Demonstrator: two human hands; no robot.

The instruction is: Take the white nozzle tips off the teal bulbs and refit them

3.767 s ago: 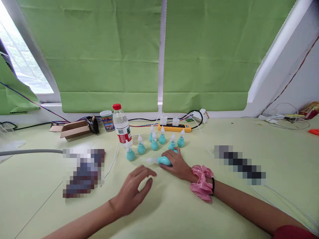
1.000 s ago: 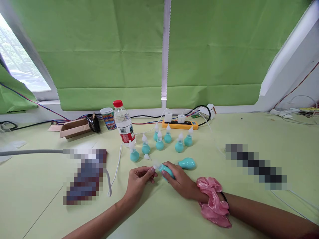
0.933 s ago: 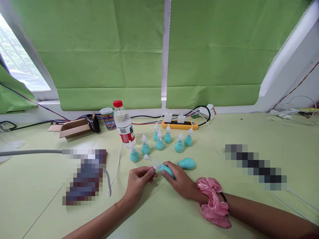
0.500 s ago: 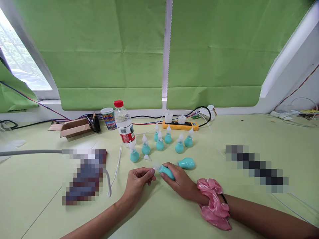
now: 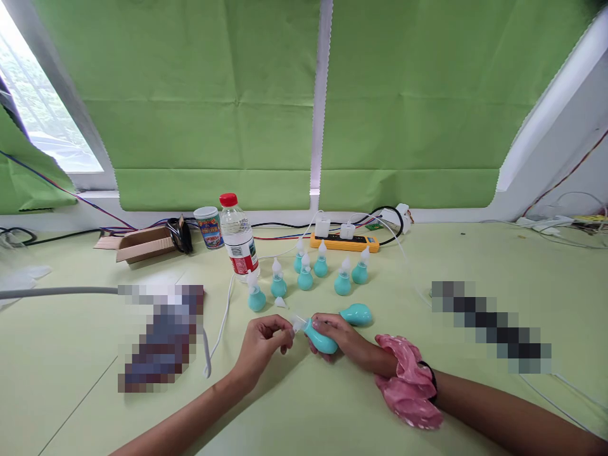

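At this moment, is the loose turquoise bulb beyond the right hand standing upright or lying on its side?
On its side: the loose turquoise bulb lies lengthwise on the table, narrow end pointing left, behind the right hand.

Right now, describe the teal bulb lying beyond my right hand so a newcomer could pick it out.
Find the orange power strip on the table, below the green blinds. Come forward past the standing teal bulbs to your right hand; the lying teal bulb is just beyond it. It lies on its side and shows no tip, while the standing ones carry white tips.
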